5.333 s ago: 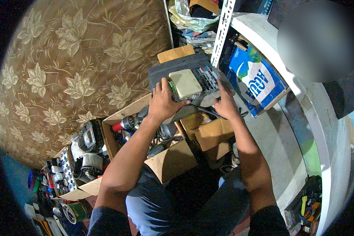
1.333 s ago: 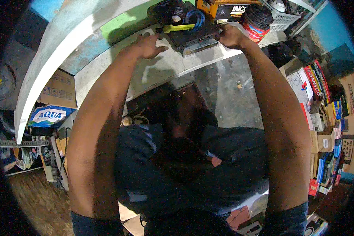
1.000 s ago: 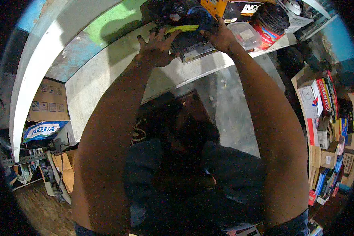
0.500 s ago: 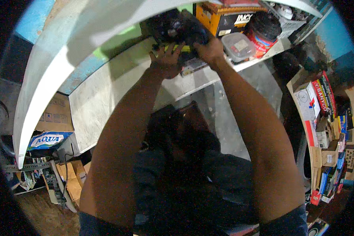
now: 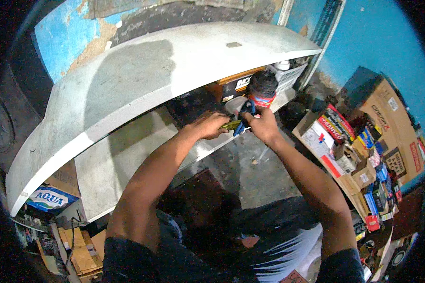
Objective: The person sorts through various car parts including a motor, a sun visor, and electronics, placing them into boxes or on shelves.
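Note:
Both my hands are close together at the front edge of the lower white shelf (image 5: 127, 146). My left hand (image 5: 208, 125) is closed around one end of a slim yellow-green thing (image 5: 231, 125), whose kind I cannot make out. My right hand (image 5: 265, 124) grips a blue-and-black thing (image 5: 239, 129) with narrow blue parts that crosses the yellow-green thing's other end. Its exact kind is too blurred to tell. Behind my hands a translucent plastic tub (image 5: 234, 104) is partly hidden. A dark bundle (image 5: 189, 106) lies deeper on the shelf.
The white upper shelf (image 5: 212, 45) overhangs the lower one. A black coil (image 5: 262, 84) tops a red container, beside an orange-and-black box (image 5: 236, 89) and a grey basket (image 5: 290, 75). At right stands a carton of small boxes (image 5: 359, 174). A blue-and-white carton (image 5: 49, 197) sits at left.
My hands came out from the dark bundle under the upper shelf to the lower shelf's front edge. My left fingers, spread before, are now closed. The view shifted, showing more of the upper shelf.

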Tool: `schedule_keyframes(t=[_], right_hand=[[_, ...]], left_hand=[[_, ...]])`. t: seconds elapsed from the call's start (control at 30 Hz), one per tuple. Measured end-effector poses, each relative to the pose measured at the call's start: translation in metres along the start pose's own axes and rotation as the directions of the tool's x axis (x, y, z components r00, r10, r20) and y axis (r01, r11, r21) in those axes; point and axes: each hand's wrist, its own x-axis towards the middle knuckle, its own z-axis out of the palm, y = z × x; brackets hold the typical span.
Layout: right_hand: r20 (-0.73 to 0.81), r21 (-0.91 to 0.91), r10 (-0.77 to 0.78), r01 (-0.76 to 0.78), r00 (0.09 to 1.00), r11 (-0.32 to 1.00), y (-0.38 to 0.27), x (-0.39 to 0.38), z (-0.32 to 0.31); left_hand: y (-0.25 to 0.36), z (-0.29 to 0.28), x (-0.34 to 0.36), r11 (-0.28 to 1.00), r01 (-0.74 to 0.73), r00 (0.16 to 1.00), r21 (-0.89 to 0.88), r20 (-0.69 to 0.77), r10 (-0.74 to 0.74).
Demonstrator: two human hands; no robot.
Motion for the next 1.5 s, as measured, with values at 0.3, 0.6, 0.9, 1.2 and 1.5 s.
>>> schedule_keyframes(t=[0.3,0.6,0.9,1.2,1.5], right_hand=[[-0.125,0.517,0.068,0.006,0.990,0.856,-0.066,-0.069,-0.100],[-0.096,0.186,-0.350,0.362,0.932,0.914,-0.096,-0.060,-0.112],[-0.056,0.368,-0.198,0.205,0.979,0.907,-0.065,-0.045,-0.085],[0.064,0.211,-0.273,0.255,0.960,0.944,-0.079,-0.054,-0.078],[0.134,0.050,-0.580,0.579,0.804,0.814,-0.093,-0.064,-0.070]], left_hand=[[0.116,-0.046,-0.010,0.937,-0.168,0.957,-0.305,-0.278,0.081],[0.170,-0.073,-0.064,0.165,-0.038,0.943,-0.986,-0.090,-0.321],[0.137,-0.082,-0.064,-0.115,0.051,0.880,-0.992,0.098,-0.464],[0.154,-0.093,-0.062,-0.157,-0.009,0.952,-0.988,0.040,-0.305],[0.152,-0.096,-0.069,-0.072,-0.004,0.957,-0.997,0.017,-0.288]])
